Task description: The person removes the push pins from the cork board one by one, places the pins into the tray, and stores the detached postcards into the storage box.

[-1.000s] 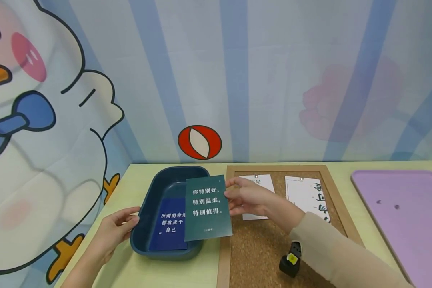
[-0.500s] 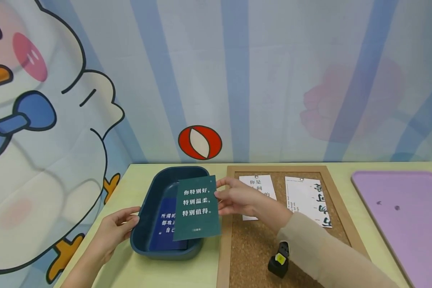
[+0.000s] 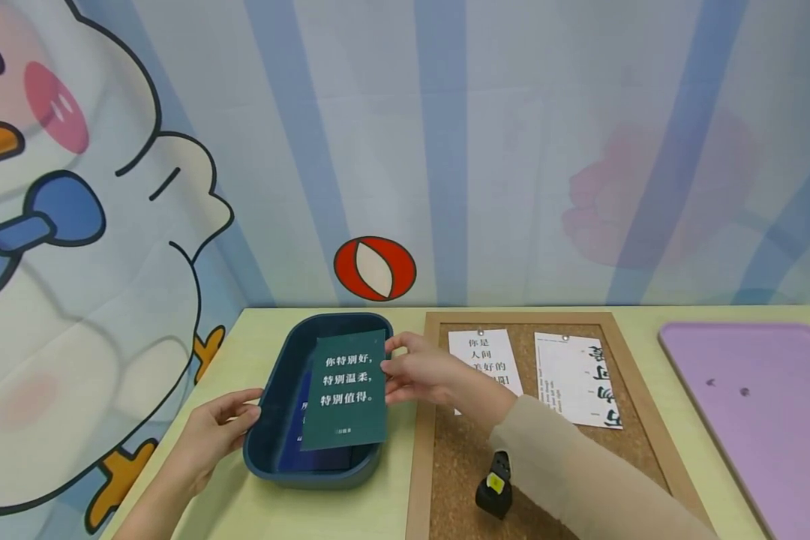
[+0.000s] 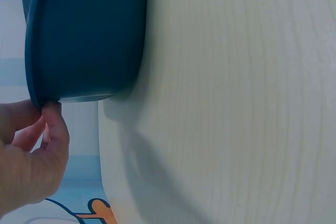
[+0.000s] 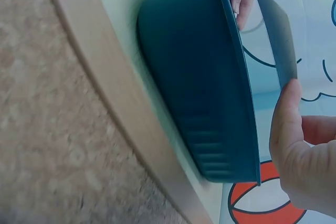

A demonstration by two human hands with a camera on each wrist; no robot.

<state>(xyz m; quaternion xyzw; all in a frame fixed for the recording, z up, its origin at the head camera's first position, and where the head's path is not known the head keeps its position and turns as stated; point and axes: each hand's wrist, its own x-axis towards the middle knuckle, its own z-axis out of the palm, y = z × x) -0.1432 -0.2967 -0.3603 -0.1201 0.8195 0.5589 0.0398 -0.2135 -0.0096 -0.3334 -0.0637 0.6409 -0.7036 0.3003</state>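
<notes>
A dark green card (image 3: pixel 348 390) with white Chinese writing hangs over the dark blue-green basin (image 3: pixel 256 442). My right hand (image 3: pixel 421 375) pinches the card by its right edge. In the right wrist view the card (image 5: pixel 277 35) appears nearly edge-on, above the basin's rim. Inside the basin lies a dark blue card (image 3: pixel 317 459), mostly hidden under the green one. My left hand (image 3: pixel 219 427) is at the basin's left rim. The left wrist view shows the thumb and fingers of the left hand (image 4: pixel 37 156) pinching that rim.
A wood-framed cork board (image 3: pixel 472 457) lies right of the basin. Pinned to it are a white card (image 3: pixel 479 349), partly behind the right forearm, and another white card (image 3: pixel 574 382). A purple tray (image 3: pixel 776 420) sits at the far right. A printed cloth (image 3: pixel 513 150) hangs behind the table.
My right hand has moved left with the green card, which now covers more of the blue card and sits over the basin. My left hand has stayed at the rim.
</notes>
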